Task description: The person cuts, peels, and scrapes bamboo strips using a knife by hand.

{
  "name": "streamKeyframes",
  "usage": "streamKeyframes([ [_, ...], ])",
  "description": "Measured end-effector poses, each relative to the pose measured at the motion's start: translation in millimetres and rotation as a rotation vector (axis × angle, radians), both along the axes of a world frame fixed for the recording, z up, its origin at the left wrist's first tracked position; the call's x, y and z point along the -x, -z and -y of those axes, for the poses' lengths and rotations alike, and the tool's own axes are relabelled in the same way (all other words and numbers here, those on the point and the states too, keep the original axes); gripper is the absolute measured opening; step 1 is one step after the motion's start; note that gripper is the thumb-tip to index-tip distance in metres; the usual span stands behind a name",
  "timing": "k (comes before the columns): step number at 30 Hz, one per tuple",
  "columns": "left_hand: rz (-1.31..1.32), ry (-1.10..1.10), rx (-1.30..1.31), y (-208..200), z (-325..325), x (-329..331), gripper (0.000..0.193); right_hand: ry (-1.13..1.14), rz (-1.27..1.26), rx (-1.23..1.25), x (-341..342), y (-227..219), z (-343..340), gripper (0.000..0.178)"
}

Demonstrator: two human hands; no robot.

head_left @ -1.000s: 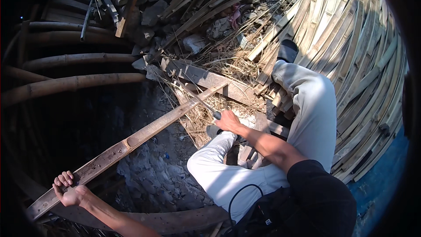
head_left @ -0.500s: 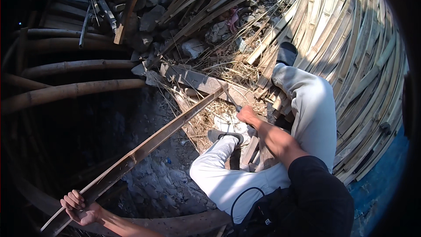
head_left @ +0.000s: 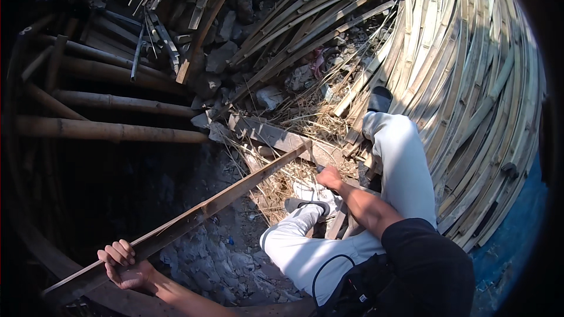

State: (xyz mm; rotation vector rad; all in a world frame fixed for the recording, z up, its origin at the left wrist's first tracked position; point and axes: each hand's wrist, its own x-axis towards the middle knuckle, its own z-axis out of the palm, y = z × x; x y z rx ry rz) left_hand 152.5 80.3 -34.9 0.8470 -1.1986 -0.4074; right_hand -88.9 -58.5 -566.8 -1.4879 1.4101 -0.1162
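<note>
Bamboo is the material in hand: I record one long split strip (head_left: 235,194), lying diagonally across the ground in front of the seated person. Its long axis runs from the near left to the far right, the far tip pointing away from the body at a weathered board (head_left: 276,135). Whether that tip touches the board or only overlaps it, I cannot confirm. The strip appears tipped partly on edge, one narrow edge catching the sun.

Left hand (head_left: 126,267): fingers curled close together about the strip near its lower end; the thumb's contact cannot be made out from my station. I judge this hold serves to steady and turn the length, hence its distance from the tip.

Right hand (head_left: 330,178): fingers wrapped tight round the dark handle of a slim tool (head_left: 311,154), whose blade reaches the strip's far end. The board probably serves as backing there. Further split bamboo (head_left: 470,111) is stacked to the right, presumably clear of the strip's swing.
</note>
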Motion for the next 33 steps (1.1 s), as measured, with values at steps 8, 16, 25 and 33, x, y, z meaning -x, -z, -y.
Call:
streamKeyframes([
  [8,0.012,0.023,0.063,8.0,-25.7,25.3,0.020,0.049,0.071,0.100,9.8,-139.4,56.0,0.050],
  [16,0.007,0.278,0.004,-4.3,4.4,62.4,0.019,-0.305,0.501,0.473,-1.8,-349.9,17.7,0.067],
  [25,0.179,0.312,-0.322,-39.6,64.8,100.5,0.070,-0.092,0.803,0.655,-8.3,-388.4,11.4,0.035],
  [33,0.375,-0.129,-0.428,109.3,38.9,79.7,0.121,0.179,0.683,0.561,5.8,-398.0,27.1,0.037],
])
